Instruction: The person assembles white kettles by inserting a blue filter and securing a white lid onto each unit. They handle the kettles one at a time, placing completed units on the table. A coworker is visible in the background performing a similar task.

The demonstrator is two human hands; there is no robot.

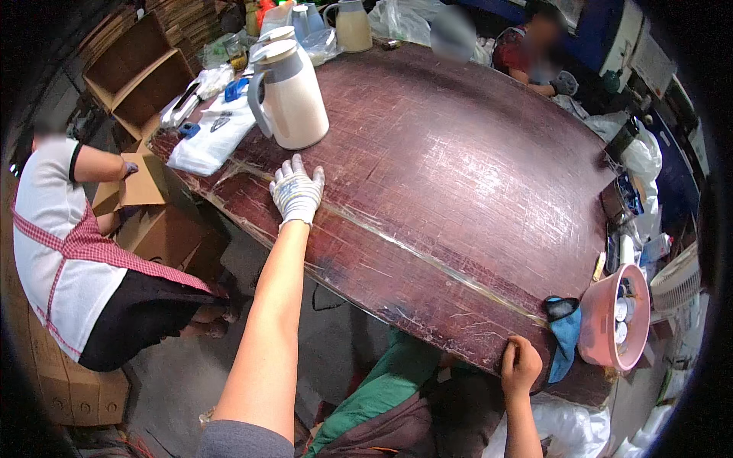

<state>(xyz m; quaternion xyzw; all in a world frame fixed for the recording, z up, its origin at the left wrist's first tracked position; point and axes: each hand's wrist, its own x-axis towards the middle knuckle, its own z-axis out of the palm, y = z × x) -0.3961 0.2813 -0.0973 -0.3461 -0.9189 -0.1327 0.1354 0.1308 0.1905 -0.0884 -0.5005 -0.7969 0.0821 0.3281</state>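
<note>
My left hand (296, 191), in a white knit glove, reaches across the dark red table (450, 153). Its fingers are spread and it holds nothing. Just beyond the fingertips stands an upright cream vacuum jug (294, 99) with a grey collar and handle. My right hand (521, 362) is bare and rests at the table's near edge, its fingers curled into a loose fist with no object showing in it. Close to its right, a blue cloth (565, 343) hangs over the edge beside a pink bucket (595, 320) with several white-topped items inside.
More jugs (353, 27) and clear plastic bags (401, 21) crowd the far left. White plastic packaging (217, 137) lies left of the front jug. At left, a person in a checked apron (84, 240) bends over an open carton (145, 179). Another person (511, 53) sits far right.
</note>
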